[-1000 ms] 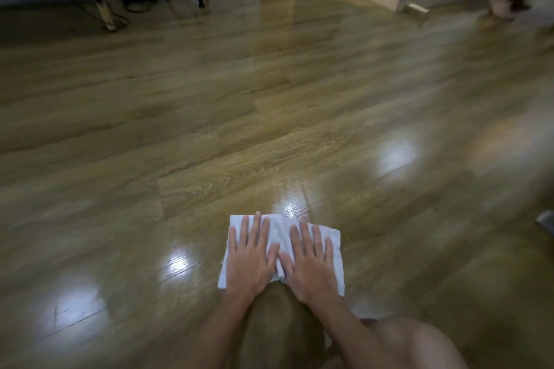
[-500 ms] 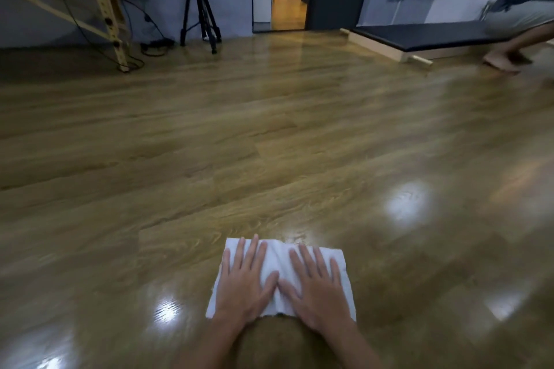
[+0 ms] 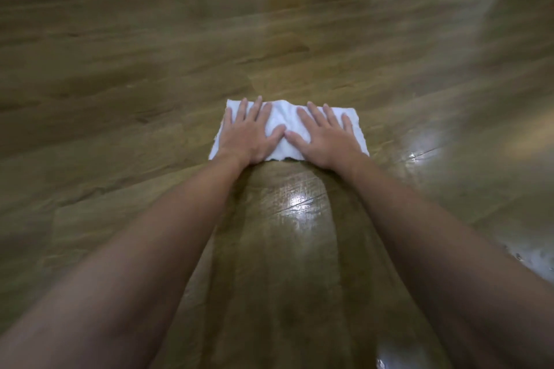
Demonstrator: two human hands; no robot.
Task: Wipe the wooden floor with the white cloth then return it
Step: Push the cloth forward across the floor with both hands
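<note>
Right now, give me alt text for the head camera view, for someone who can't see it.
Two bare hands, left hand and right hand, press flat side by side on a white cloth spread on a glossy wooden floor, both arms stretched out forward. A darker damp-looking streak runs from the cloth back between the arms.

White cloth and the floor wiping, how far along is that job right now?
Done so far: a darker, wet-looking streak on the wooden floor runs from the person up to the white cloth, suggesting that strip is wiped. In hand: the left hand and right hand press flat on the cloth, arms stretched forward. Left: the floor on either side looks unwiped, and the cloth is not yet returned.
</note>
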